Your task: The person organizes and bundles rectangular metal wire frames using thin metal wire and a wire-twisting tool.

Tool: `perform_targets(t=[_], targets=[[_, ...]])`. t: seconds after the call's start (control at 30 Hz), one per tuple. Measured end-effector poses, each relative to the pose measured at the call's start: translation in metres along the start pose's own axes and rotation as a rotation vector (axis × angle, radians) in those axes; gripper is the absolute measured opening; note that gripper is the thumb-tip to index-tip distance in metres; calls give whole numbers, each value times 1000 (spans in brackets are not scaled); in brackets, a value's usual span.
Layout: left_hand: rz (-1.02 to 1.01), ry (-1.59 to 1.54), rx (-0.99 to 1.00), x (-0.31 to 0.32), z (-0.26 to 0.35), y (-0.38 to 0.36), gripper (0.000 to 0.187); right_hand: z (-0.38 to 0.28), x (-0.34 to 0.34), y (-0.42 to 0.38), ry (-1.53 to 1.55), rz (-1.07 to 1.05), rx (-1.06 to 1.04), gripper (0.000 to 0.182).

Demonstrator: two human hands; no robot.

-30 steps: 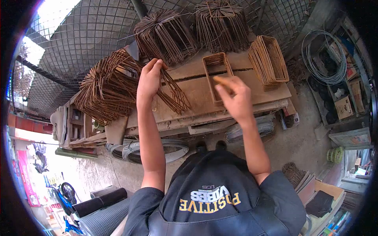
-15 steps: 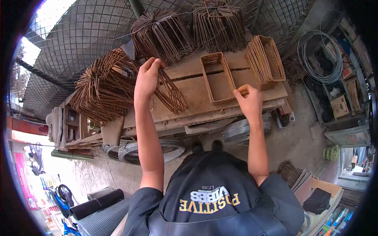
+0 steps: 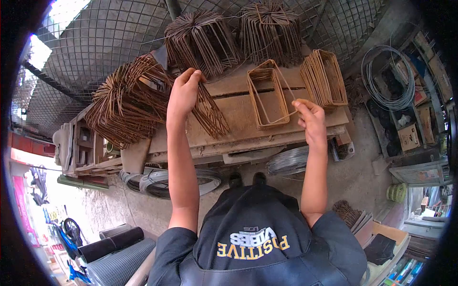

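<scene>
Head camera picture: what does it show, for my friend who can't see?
A person's right hand holds a rectangular wire frame tilted above a small stack on a wooden bench; the left hand is at a bunch of rusty frames, with bigger bundles behind.

Wire mesh (image 3: 109,28) spans eleven o'clock. A wire coil (image 3: 395,105) sits at two, a carton (image 3: 409,137) at three, a green basket (image 3: 396,193) near four, a grey roll (image 3: 121,264) at seven, a wheel (image 3: 71,231) at eight.

We read "POSITIVE VIBES", upside down, on the black shirt (image 3: 257,209) at the bottom centre; print on the cardboard box (image 3: 409,137) at right is too small for us.
</scene>
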State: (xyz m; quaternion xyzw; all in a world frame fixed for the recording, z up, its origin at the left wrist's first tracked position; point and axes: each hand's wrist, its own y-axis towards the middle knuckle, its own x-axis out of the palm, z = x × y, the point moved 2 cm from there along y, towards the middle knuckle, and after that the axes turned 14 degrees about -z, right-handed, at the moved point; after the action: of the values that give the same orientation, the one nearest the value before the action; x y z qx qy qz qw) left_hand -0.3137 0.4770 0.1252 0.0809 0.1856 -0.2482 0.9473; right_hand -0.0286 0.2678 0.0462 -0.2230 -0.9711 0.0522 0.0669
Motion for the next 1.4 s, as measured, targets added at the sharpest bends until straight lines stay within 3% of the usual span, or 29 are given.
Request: perform_targets(t=[0.07,0.23,0.43,0.57,0.63,0.83,0.97,1.2,1.4], targets=[[-20,0,-5,-2,1,-1,36,-4,1,3,107,10,-71,18],[-51,-2,-29,-4,0,-1,36,-30,11,5,-27,176,-243,24],[-23,4,-15,-3,4,-3,36,-54,23,11,-137,213,-436,30],[-29,25,6,-4,3,-2,35,-66,40,8,-173,140,-438,30],[-21,27,-4,-3,6,-4,35,-68,52,8,-209,111,-567,27],[-45,54,-33,-4,-5,1,36,-66,79,4,-343,-93,-459,22],[-13,25,52,-3,-8,3,36,-54,101,6,-390,-281,-330,23],[-96,-20,-100,-5,-3,2,34,-75,131,-3,-552,-239,-325,35],[-85,34,6,-5,-8,5,35,-82,140,6,-444,-214,-295,35]])
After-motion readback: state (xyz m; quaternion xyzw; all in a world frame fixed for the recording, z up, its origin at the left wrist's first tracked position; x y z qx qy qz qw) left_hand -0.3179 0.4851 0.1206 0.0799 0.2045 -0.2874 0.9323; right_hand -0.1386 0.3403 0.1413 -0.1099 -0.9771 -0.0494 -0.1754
